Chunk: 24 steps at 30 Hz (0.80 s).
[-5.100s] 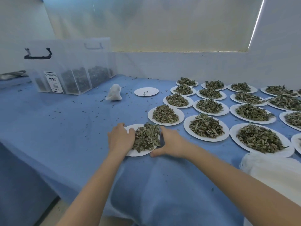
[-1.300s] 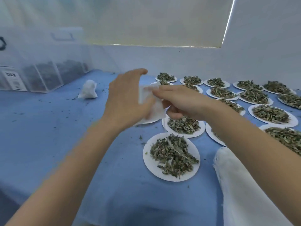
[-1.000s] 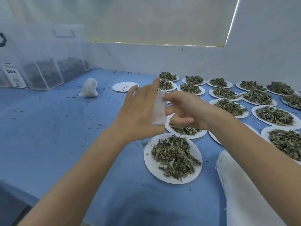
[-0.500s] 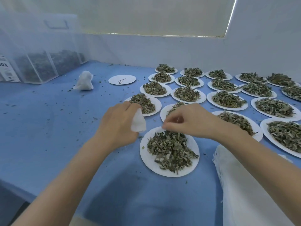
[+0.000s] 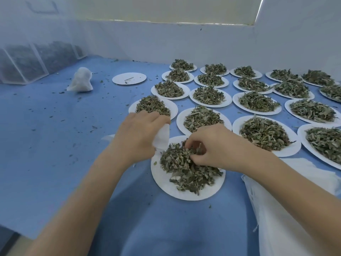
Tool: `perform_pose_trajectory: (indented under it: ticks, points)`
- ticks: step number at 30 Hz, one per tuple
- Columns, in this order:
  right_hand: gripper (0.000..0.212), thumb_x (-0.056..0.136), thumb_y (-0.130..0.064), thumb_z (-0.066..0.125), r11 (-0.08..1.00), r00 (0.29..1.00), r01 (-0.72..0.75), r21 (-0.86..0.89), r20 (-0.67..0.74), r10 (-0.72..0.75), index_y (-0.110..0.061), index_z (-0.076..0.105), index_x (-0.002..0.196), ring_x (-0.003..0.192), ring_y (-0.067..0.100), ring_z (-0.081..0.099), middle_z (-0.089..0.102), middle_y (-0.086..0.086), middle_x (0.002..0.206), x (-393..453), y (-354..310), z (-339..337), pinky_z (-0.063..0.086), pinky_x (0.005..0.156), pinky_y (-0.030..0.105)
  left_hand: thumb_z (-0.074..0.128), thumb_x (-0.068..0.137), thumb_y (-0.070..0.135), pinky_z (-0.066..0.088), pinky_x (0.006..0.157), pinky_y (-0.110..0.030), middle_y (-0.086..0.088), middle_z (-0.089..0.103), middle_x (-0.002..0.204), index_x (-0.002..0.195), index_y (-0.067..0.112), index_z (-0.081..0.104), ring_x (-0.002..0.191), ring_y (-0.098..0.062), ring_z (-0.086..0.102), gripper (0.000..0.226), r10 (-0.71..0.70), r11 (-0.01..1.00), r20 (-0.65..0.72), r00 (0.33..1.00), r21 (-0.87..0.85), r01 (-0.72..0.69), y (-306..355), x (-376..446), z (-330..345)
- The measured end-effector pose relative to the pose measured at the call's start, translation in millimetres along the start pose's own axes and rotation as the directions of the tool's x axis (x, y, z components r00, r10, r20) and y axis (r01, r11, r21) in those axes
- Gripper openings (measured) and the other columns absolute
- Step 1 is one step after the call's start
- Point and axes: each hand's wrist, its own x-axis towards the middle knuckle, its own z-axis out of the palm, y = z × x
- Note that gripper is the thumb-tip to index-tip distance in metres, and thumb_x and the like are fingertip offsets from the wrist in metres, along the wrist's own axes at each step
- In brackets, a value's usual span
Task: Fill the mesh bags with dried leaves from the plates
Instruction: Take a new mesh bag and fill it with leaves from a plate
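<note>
A white paper plate (image 5: 166, 183) heaped with dried leaves (image 5: 186, 169) lies nearest me on the blue cloth. My left hand (image 5: 136, 137) grips a small white mesh bag (image 5: 162, 135) just left of the heap. My right hand (image 5: 215, 146) has its fingers curled into the top of the leaf heap, pinching leaves. A filled white mesh bag (image 5: 80, 80) stands far left on the cloth. Several more plates of dried leaves (image 5: 203, 117) fill the right half of the table.
An empty white plate (image 5: 129, 78) lies at the back. A clear storage box (image 5: 27, 60) with dark leaves sits at the back left. A pile of white mesh fabric (image 5: 273, 209) lies at the lower right. Leaf crumbs dot the blue cloth (image 5: 46, 145).
Both hands came down from chest height to the nearest plate. The right hand let go of the bag and dug into the leaves; the left hand keeps the bag.
</note>
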Motion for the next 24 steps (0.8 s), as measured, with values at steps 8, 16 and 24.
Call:
perform_pose_trajectory:
  ticks: [8, 16, 24]
  points:
    - [0.018, 0.076, -0.019, 0.07, 0.967, 0.979, -0.018, 0.253, -0.19, 0.068, -0.025, 0.073, 0.093, 0.074, -0.002, 0.057, 0.068, -0.01, 0.077, -1.9, 3.2, -10.8, 0.044, 0.074, 0.009, 0.066, 0.053, -0.007, 0.034, 0.079, -0.034, -0.008, 0.064, 0.106, 0.116, 0.01, 0.06, 0.095, -0.033, 0.056, 0.065, -0.039, 0.989, -0.044, 0.998, -0.143, 0.032, -2.8, -5.1, 2.5]
    - [0.02, 0.078, -0.019, 0.072, 0.976, 0.956, 0.108, 0.189, -0.288, -0.05, -0.025, 0.074, 0.097, 0.07, 0.001, 0.058, 0.064, -0.012, 0.08, 7.3, -6.9, -13.3, 0.048, 0.075, 0.016, 0.075, 0.057, -0.001, 0.037, 0.094, -0.03, 0.007, 0.056, 0.121, 0.122, 0.02, 0.054, 0.114, -0.016, 0.049, 0.072, -0.175, 0.9, -0.114, 0.978, -0.422, 0.112, 5.0, -13.8, 12.7]
    - [0.048, 0.072, -0.013, 0.077, 0.911, 0.935, 0.137, 0.388, -0.355, 0.011, -0.036, 0.036, 0.08, 0.069, 0.005, 0.062, 0.068, -0.01, 0.08, 11.3, -15.7, -0.1, 0.048, 0.067, 0.012, 0.069, 0.061, 0.01, 0.036, 0.084, -0.032, -0.01, 0.065, 0.108, 0.117, 0.003, 0.058, 0.095, -0.032, 0.06, 0.058, -0.06, 0.962, -0.173, 0.983, -0.272, 0.011, 16.4, -13.8, 19.5]
